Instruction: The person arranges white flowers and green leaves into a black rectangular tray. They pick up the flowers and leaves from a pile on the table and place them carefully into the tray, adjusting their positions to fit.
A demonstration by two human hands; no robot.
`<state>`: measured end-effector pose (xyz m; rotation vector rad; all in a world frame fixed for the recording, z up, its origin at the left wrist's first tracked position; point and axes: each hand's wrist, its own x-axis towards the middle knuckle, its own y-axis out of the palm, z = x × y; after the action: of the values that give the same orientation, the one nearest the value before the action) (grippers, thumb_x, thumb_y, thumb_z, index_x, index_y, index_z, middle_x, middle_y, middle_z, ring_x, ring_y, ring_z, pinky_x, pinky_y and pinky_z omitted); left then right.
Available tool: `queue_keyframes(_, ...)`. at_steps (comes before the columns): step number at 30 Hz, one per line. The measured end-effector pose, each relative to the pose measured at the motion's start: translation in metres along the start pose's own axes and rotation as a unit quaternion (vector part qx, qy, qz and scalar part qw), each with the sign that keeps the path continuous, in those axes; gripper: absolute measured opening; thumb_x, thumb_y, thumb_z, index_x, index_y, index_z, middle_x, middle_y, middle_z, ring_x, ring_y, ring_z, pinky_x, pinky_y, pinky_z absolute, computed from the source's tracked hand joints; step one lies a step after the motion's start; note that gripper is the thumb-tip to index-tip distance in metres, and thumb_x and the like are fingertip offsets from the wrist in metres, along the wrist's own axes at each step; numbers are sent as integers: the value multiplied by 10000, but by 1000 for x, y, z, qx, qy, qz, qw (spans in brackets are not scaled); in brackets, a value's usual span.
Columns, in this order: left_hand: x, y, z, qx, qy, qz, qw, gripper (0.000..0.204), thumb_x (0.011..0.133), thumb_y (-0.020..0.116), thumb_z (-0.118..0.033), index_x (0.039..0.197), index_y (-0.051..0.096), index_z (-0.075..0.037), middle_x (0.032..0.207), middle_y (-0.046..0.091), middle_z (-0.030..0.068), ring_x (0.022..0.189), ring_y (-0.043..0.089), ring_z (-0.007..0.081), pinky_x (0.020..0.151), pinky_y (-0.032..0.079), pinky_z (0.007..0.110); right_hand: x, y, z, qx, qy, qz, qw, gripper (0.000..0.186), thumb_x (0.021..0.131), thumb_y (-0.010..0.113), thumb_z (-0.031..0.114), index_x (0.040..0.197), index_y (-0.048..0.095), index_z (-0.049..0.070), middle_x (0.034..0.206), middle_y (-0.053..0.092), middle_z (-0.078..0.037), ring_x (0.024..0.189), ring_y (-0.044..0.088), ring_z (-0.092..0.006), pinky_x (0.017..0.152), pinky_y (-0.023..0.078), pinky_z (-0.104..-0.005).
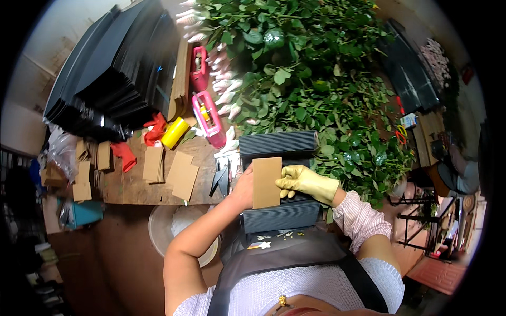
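A flat tan cardboard piece [267, 183] stands between my hands, above a black corrugated sheet [280, 221] folded up at its near and far sides. My bare left hand [244, 188] grips the cardboard's left edge, with most of its fingers hidden behind it. On my right hand [308, 183] is a pale yellow glove. Its bent fingers close at the cardboard's right edge. The sheet lies at the table's front edge, against my dark apron [295, 258].
Leafy green stems [311, 79] cover the table's far middle and right. Pink tape dispensers [209, 118], a yellow roll [175, 132], cardboard pieces [183, 175] and black scissors [220, 179] lie leftward. Stacked black sheets [121, 63] stand behind them. Below the edge is a pale bucket [161, 231].
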<state>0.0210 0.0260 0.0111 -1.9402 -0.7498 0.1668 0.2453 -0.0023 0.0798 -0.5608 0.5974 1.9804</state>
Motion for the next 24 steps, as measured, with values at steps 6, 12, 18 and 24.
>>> queue_keyframes(6, -11, -6, 10, 7, 0, 0, 1000, 503, 881, 691, -344, 1314, 651, -91, 1383, 629, 131, 1306, 558, 336, 1121, 417, 485, 7, 2, 13, -146, 77, -45, 985, 227, 1054, 636, 246, 937, 671, 54, 790, 727, -29, 602, 662, -83, 538, 505, -214)
queue_keyframes(12, -61, -26, 27, 69, -26, -202, 977, 447, 762, 721, -19, 1208, 714, -34, 1168, 734, 127, 1026, 708, 290, 931, 542, 435, 5, 6, 14, -214, 71, -75, 971, 319, 1041, 634, 347, 913, 683, 59, 774, 753, -30, 621, 685, -87, 582, 543, -244)
queue_keyframes(18, -19, -43, -23, 6, -2, -54, 999, 254, 811, 805, -173, 1008, 734, -30, 1083, 735, 97, 917, 708, 268, 797, 586, 360, -6, 3, 20, -384, -9, -89, 919, 378, 1014, 615, 414, 969, 703, 50, 745, 741, -104, 666, 723, -257, 649, 578, -382)
queue_keyframes(24, -13, -49, -33, 38, -39, -3, 999, 336, 760, 867, -240, 1002, 762, -31, 1033, 748, 77, 893, 728, 256, 812, 606, 351, 0, -46, 75, -345, -338, -286, 828, 256, 970, 680, 346, 1009, 747, 101, 923, 747, -137, 869, 726, -349, 784, 587, -453)
